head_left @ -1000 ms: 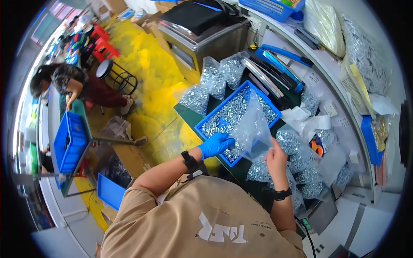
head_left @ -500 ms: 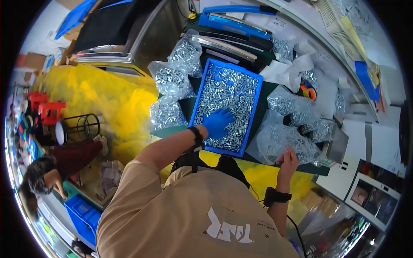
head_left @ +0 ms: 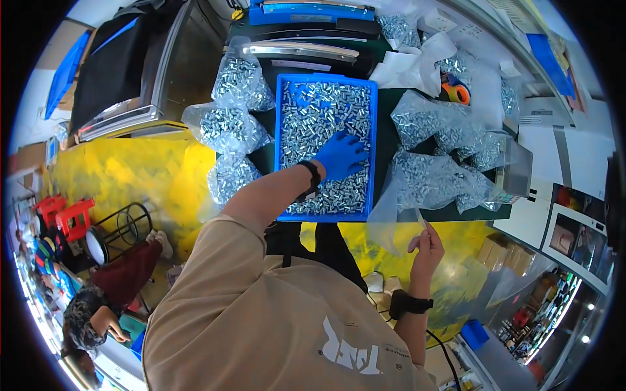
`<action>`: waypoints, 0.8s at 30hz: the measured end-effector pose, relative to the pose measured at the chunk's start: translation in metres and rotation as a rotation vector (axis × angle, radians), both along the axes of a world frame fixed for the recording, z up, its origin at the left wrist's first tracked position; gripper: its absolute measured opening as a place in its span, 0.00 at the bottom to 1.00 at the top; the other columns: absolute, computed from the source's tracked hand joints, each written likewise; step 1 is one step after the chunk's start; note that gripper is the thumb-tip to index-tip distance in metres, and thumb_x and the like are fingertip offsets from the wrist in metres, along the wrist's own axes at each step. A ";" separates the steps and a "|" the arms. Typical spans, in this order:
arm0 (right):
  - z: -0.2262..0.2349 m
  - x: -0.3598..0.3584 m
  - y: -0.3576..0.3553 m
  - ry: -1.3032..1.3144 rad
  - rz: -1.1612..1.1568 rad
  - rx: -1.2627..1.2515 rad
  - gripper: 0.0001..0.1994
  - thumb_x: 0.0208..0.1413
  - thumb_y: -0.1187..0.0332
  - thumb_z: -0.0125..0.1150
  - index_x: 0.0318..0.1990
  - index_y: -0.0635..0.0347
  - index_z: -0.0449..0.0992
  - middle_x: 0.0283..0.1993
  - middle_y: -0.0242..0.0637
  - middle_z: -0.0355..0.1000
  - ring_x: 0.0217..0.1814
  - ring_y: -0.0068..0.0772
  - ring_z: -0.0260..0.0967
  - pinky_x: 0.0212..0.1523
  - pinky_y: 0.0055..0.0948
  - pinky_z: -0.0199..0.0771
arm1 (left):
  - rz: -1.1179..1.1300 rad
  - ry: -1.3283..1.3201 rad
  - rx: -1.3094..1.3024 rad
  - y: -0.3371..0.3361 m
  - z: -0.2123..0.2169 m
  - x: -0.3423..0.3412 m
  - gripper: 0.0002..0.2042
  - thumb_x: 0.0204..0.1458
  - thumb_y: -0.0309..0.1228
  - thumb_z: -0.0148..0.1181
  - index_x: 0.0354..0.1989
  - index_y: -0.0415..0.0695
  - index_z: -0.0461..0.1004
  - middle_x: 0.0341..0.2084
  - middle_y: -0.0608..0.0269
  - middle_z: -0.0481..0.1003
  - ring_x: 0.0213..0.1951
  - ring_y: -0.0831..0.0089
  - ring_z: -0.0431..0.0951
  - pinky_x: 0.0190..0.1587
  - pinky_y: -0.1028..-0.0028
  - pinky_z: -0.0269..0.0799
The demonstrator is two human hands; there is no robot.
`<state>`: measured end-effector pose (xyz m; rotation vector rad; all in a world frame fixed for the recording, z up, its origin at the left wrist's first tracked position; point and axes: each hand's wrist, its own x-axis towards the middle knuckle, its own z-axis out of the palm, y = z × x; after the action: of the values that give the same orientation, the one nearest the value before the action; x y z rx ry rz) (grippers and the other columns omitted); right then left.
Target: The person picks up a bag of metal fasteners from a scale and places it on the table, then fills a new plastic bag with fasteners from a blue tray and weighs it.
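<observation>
Left of both hands, clear plastic bags of small silvery metal pieces (head_left: 231,127) sit beside the blue rectangular plastic tray (head_left: 373,124). In the tray, the blue-gloved left hand (head_left: 342,156) has slid rightward, fingers spread over loose silvery metal pieces (head_left: 313,117); any grip, can't tell. And now the bare right hand (head_left: 427,251), fingers nearly closed, pinches a thin clear plastic bag (head_left: 389,205) between the hands: both seem busy at once.
</observation>
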<state>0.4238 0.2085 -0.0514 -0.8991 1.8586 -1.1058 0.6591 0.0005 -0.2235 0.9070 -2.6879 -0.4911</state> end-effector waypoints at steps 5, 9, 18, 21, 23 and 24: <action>-0.008 -0.007 -0.026 -0.060 0.024 -0.046 0.14 0.67 0.71 0.48 0.54 0.67 0.75 0.21 0.29 0.67 0.22 0.18 0.63 0.27 0.19 0.62 | -0.027 -0.103 0.057 0.028 0.001 0.027 0.17 0.56 0.44 0.55 0.52 0.55 0.75 0.53 0.61 0.72 0.58 0.57 0.68 0.64 0.47 0.54; -0.007 -0.014 -0.045 -0.070 0.043 -0.076 0.13 0.67 0.72 0.49 0.53 0.67 0.76 0.22 0.28 0.67 0.23 0.17 0.63 0.27 0.19 0.62 | -0.050 0.003 0.033 0.032 0.010 0.044 0.16 0.55 0.42 0.57 0.51 0.53 0.76 0.53 0.61 0.73 0.56 0.55 0.69 0.62 0.47 0.58; -0.013 -0.020 -0.064 -0.056 0.037 -0.034 0.13 0.67 0.70 0.49 0.54 0.65 0.76 0.23 0.28 0.66 0.23 0.16 0.61 0.27 0.18 0.61 | 0.461 0.005 -0.142 -0.106 -0.014 0.055 0.20 0.52 0.40 0.61 0.54 0.53 0.75 0.60 0.57 0.67 0.61 0.52 0.64 0.62 0.51 0.59; -0.016 -0.017 -0.068 -0.066 0.066 -0.035 0.13 0.67 0.70 0.50 0.54 0.64 0.76 0.23 0.28 0.66 0.23 0.16 0.61 0.27 0.18 0.62 | 0.470 -0.031 -0.164 -0.106 -0.018 0.048 0.21 0.52 0.40 0.61 0.55 0.53 0.74 0.60 0.56 0.67 0.61 0.51 0.64 0.62 0.51 0.59; -0.017 -0.015 -0.070 -0.071 0.078 -0.035 0.13 0.67 0.70 0.50 0.54 0.64 0.76 0.23 0.28 0.66 0.23 0.16 0.61 0.26 0.18 0.62 | 0.473 -0.048 -0.175 -0.104 -0.016 0.043 0.21 0.52 0.40 0.61 0.56 0.53 0.74 0.60 0.56 0.66 0.61 0.51 0.63 0.62 0.51 0.59; -0.018 -0.014 -0.072 -0.078 0.079 -0.031 0.13 0.67 0.71 0.50 0.53 0.64 0.76 0.23 0.28 0.67 0.23 0.16 0.62 0.26 0.18 0.62 | 0.465 -0.071 -0.109 -0.100 -0.012 0.041 0.20 0.53 0.41 0.60 0.56 0.54 0.74 0.60 0.57 0.67 0.62 0.51 0.63 0.62 0.51 0.58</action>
<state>0.4101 0.1368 -0.0694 -0.9262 1.7322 -1.1087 0.7002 -0.1000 -0.2356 1.4799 -2.4140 -0.2105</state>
